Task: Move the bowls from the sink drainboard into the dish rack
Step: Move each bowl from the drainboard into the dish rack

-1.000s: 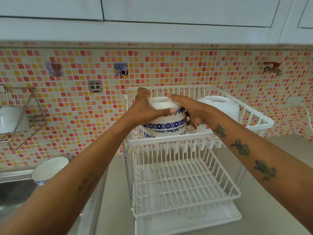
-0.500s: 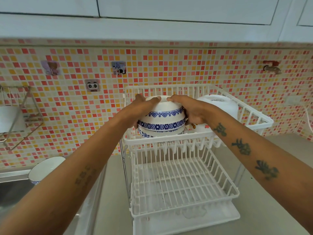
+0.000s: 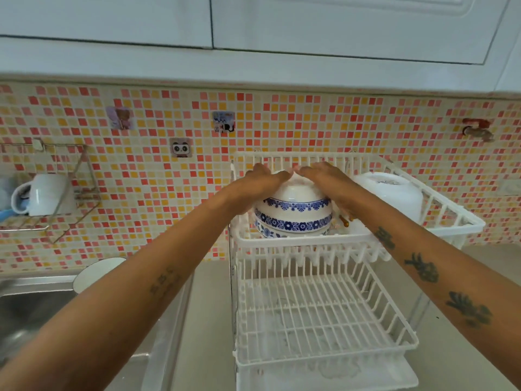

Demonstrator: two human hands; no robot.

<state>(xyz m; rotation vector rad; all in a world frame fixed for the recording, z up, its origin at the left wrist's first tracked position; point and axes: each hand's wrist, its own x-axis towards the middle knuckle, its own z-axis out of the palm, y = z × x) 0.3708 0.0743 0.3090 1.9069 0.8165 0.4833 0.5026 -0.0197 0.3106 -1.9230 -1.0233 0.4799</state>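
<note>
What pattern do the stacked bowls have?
White stacked bowls with blue floral bands, clearest in the head view.

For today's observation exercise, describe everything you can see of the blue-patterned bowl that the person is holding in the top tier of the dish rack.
The blue-patterned bowl is white, glossy, ceramic-looking, with a blue floral band near its rim. It sits upside down, base up, nested on another matching bowl in the left part of the dish rack top tier. The left hand and right hand rest on its upturned base from either side. A plain white bowl lies apart to its right.
</note>
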